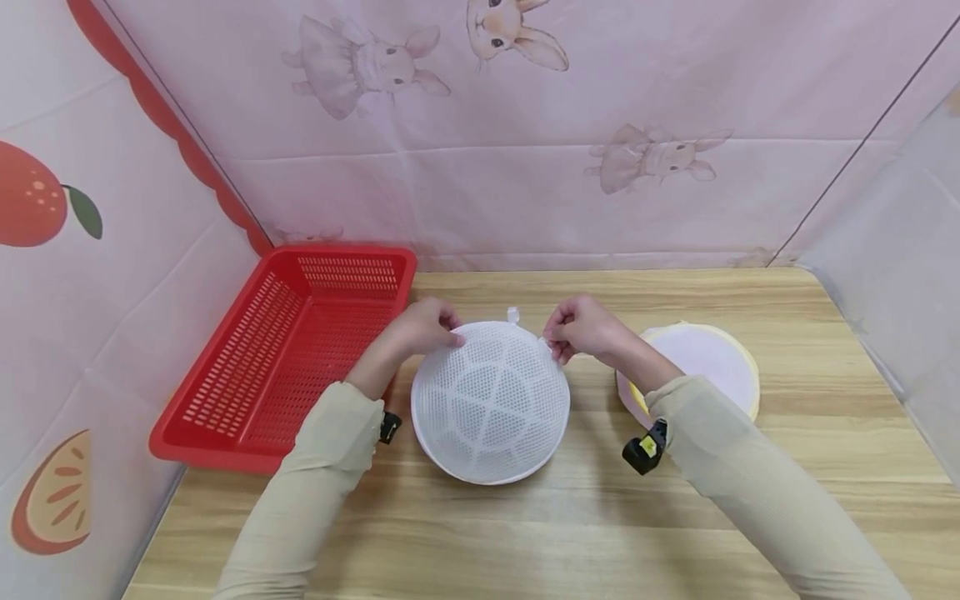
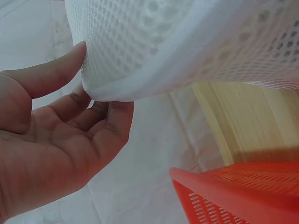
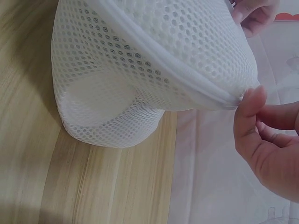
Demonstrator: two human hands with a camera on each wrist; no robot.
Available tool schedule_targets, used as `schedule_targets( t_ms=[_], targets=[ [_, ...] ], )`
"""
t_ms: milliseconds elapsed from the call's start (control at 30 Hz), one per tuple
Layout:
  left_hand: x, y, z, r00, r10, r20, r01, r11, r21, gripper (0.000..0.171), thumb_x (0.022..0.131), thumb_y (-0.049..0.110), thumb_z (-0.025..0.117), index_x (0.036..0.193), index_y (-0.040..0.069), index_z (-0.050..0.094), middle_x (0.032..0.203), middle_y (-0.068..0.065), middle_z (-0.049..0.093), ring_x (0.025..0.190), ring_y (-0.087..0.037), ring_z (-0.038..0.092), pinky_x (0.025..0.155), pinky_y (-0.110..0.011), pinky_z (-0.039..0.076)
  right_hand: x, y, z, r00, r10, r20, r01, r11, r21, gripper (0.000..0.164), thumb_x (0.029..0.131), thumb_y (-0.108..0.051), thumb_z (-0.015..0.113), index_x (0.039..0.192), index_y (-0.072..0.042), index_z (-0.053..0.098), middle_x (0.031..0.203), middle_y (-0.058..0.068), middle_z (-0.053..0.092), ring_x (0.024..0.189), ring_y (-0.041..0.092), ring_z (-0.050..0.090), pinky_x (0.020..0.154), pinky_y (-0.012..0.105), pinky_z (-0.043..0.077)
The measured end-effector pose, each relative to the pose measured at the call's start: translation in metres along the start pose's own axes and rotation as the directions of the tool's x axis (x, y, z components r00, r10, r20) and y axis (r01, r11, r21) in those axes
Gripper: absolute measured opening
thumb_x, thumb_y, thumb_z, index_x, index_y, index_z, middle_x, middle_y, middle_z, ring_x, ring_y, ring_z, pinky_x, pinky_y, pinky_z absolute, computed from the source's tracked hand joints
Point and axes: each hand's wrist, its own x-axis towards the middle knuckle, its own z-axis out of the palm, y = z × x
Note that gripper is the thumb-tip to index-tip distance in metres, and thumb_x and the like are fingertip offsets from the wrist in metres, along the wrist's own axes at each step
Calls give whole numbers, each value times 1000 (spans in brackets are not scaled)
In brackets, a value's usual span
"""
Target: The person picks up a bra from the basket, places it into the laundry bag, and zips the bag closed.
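Your left grip holds a white mesh bag by its rim, with the thumb on the top face and the fingers against the edge from the other side. Your right grip pinches the same rim farther to the right, its fingertips drawn together on the edge. The two grips stand apart, with a short white tab projecting from the rim between them.

The bag lies between your grips and extends from them toward your body. Its round face is turned up toward you, and pale bands cross it in a ring-and-spoke pattern. Below the rim, seen from the right wrist, the side wall is creased inward; whether the base touches the worktop cannot be determined.

To the left of your left grip, just beside it, a red basket with slotted walls sits on the worktop, running lengthwise away from you. To the right of your right grip lies a round pale lilac item with a yellow edge, partly covered by your right forearm.

Beyond both grips hangs a pink backdrop printed with rabbits. You wear a small black device at each wrist, below beige sleeves.
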Motion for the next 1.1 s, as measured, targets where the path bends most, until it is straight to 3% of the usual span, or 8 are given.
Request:
schedule_targets(
  t_ms=[267, 600, 933, 1100],
  targets=[
    [0, -3, 3, 1000, -25, -13, 24, 999, -40, 12, 83, 6, 65, 90, -2, 61, 87, -11, 57, 82, -22, 50, 70, -29, 44, 0, -3, -1, 1000, 12, -28, -13, 1000, -23, 7, 89, 6, 49, 88, 12, 52, 71, 11, 55, 56, 14, 55, 52, 23, 50],
    [-2, -5, 6, 998, -26, -57, 21, 996, -85, 9, 82, 4, 64, 86, -3, 60, 83, -11, 55, 78, -21, 49, 63, -26, 42, 1, -1, -3, 998, 21, -57, -24, 998, -53, 6, 87, 7, 52, 83, 11, 53, 64, 9, 54, 52, 13, 52, 48, 22, 48],
    [-5, -10, 6, 990, -92, -107, 76, 987, -143, 14, 85, 9, 62, 95, -2, 61, 92, -15, 56, 84, -25, 50, 70, -31, 45, -3, 10, -11, 997, 42, -63, -48, 994, -102, 8, 87, 6, 52, 85, 13, 53, 66, 12, 55, 50, 12, 53, 48, 22, 49],
    [-8, -13, 3, 993, -74, -94, 59, 987, -147, 15, 84, 9, 63, 94, -3, 61, 92, -14, 56, 85, -25, 50, 72, -32, 45, -6, 12, -11, 998, 38, -48, -43, 994, -100, 8, 87, 6, 52, 86, 14, 53, 66, 11, 55, 51, 12, 53, 49, 23, 49]
  ],
)
